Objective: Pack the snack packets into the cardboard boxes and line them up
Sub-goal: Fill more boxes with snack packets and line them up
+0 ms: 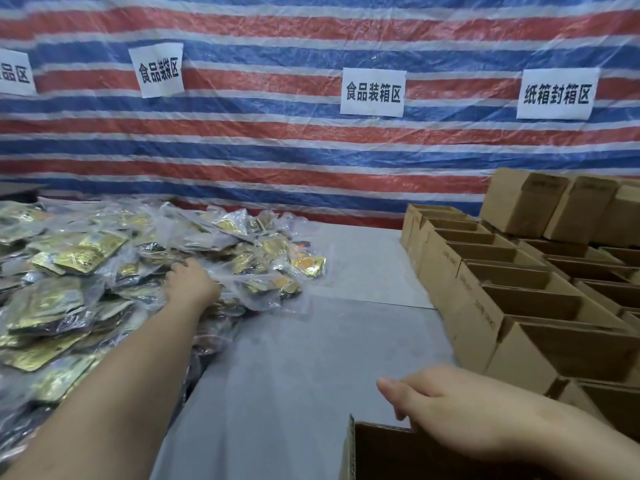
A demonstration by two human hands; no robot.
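Cardboard box [377, 452] cropped; left hand [188, 282] fingertips hidden.

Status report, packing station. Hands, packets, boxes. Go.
Left hand reaching into snack packet pile, grip hidden. Right hand on rim of near open box. Row of open boxes at right. Nothing blocking.

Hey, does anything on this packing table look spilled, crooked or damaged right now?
Nothing looks damaged. The snack packets lie in a loose heap on the left, not spilled off the table. The open cardboard boxes stand in neat rows on the right, with a few more stacked behind.
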